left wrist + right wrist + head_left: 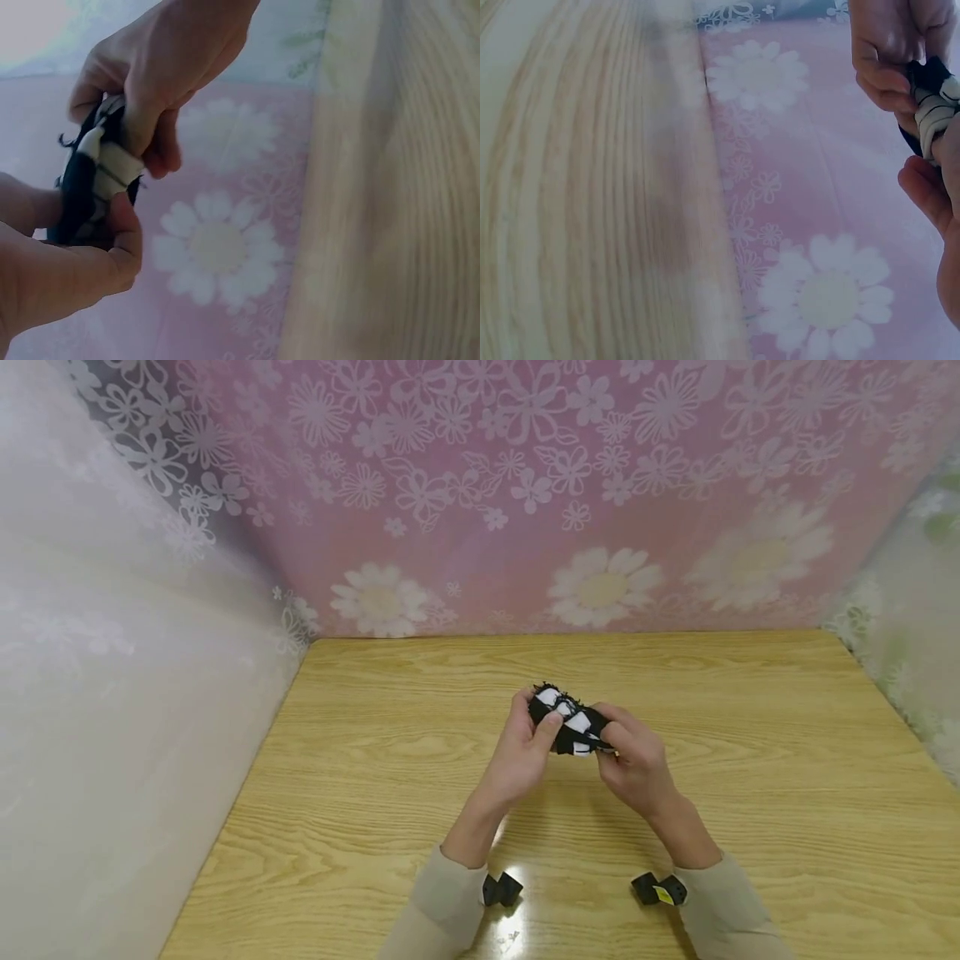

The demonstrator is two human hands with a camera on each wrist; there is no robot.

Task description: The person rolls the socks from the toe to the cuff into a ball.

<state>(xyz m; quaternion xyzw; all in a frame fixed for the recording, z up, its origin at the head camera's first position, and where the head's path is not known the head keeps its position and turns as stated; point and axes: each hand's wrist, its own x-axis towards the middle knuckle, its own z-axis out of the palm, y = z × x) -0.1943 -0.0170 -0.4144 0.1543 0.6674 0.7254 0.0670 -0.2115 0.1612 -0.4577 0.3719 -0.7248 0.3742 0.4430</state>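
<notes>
A small bundle of black-and-white checked cloth (pixel 579 722) with a frayed, fringed edge is held between both hands above the wooden table. My left hand (pixel 525 745) grips its left end, thumb across the front. At the right end my right hand (pixel 637 762) pinches the cloth with bent fingers. In the left wrist view the folded cloth (pixel 84 180) lies between the left hand (pixel 67 274) below and the right hand (pixel 169 64) above. Only part of the cloth (pixel 934 112) shows at the right edge of the right wrist view; what it is exactly I cannot tell.
The wood-grain table (pixel 360 793) stretches beneath the hands. Behind it hangs a pink flowered curtain (pixel 480 552), with a pale sheet (pixel 135 710) along the left side and another (pixel 907 593) at right. Black devices (pixel 502 889) sit at both wrists.
</notes>
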